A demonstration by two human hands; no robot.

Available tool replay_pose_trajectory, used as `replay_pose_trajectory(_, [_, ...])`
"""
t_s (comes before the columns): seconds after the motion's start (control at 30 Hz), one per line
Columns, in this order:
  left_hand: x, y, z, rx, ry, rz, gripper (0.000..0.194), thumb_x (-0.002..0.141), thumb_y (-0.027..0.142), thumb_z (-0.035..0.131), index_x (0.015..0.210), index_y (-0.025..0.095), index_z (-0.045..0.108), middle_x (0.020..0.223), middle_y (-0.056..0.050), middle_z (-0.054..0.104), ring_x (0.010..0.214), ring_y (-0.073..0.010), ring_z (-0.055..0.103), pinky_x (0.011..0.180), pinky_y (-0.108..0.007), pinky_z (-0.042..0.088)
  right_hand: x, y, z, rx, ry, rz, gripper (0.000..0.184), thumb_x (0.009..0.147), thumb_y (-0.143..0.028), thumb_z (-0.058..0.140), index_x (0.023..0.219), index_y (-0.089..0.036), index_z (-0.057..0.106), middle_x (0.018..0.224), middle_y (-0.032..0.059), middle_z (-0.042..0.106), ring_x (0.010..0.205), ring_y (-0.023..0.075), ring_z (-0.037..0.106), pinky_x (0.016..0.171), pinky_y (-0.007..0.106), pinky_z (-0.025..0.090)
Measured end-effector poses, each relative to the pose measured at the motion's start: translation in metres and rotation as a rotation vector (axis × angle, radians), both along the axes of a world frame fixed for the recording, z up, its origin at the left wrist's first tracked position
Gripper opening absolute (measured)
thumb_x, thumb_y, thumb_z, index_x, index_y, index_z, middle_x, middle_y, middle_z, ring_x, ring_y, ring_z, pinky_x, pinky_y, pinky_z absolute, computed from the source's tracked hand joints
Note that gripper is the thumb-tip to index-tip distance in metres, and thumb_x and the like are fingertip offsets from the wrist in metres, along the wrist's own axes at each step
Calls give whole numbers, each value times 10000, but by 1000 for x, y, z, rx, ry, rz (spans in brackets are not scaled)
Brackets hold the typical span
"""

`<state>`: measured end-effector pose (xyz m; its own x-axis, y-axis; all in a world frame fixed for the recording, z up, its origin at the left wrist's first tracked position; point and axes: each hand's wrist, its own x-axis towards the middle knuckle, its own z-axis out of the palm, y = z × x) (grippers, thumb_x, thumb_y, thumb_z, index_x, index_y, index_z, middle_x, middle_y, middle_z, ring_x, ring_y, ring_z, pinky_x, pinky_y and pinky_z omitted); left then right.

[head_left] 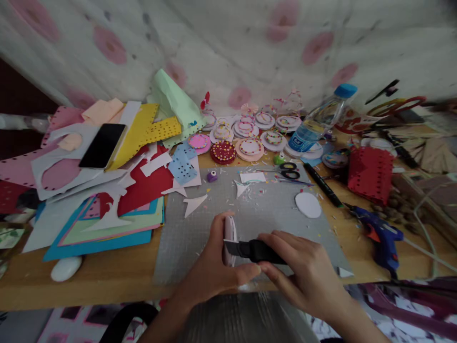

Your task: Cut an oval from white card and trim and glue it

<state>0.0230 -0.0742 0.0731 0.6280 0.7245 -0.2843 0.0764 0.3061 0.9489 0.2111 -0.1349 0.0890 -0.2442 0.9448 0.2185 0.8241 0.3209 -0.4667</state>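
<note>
My left hand (214, 267) grips a thin pink paper disc (229, 238) held on edge above the near part of the grey cutting mat (185, 233). My right hand (303, 271) is closed round a black tool (255, 250), which looks like a punch or cutter, and its tip meets the disc's edge. Both hands hover at the table's front edge. A white paper oval (308, 205) lies on the mat to the right.
Stacks of coloured paper (107, 224) and a black phone (103, 145) lie left. Decorated paper discs (246, 136), scissors (287, 170), a water bottle (317, 124), a black marker (323, 186), a red perforated sheet (370, 174) and a blue glue gun (382, 236) crowd the back and right.
</note>
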Motion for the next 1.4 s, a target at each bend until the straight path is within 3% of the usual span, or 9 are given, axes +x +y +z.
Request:
replay_pose_trajectory(0.13, [-1,1,5,16,19,4,611,727,303,635,1235,254,300,1074,-19,488,959,-190,524,836,-338,447,0,-1,3,43,-6,18,307,978,-422,411,1052,-174,576,756,39,645,614,168,621,532,265,427])
replay_pose_trajectory(0.37, [-3,1,5,50,46,8,574,729,338,632,1205,258,322,1032,-11,462,929,-196,504,800,-340,447,1,-2,5,35,2,21,326,981,-442,404,1064,-177,574,769,39,648,610,163,617,530,266,415])
replay_pose_trajectory(0.63, [-5,3,2,75,65,19,640,722,338,615,1281,249,317,1230,-64,432,1137,-266,431,944,-390,396,2,-2,4,43,32,7,326,972,-453,433,1052,-174,584,744,27,637,607,159,614,531,267,413])
replay_pose_trajectory(0.93, [-6,1,-4,135,177,73,559,712,323,627,1212,264,384,1107,-32,463,996,-221,458,860,-340,395,3,-4,2,83,27,0,329,966,-462,454,1031,-172,594,730,24,633,595,153,606,534,264,402])
replay_pose_trajectory(1.2, [-3,4,-4,181,115,113,424,740,325,596,1123,262,425,917,20,431,806,-153,422,717,-269,388,0,-4,-3,167,-21,-48,322,959,-466,472,1011,-176,601,712,18,632,587,154,610,534,265,404])
replay_pose_trajectory(1.4, [-1,-4,-8,288,145,112,333,739,310,642,1018,242,473,977,-6,464,902,-183,457,795,-298,398,5,1,-12,208,-79,-139,312,951,-440,503,1038,-161,612,763,41,682,623,169,664,538,265,450])
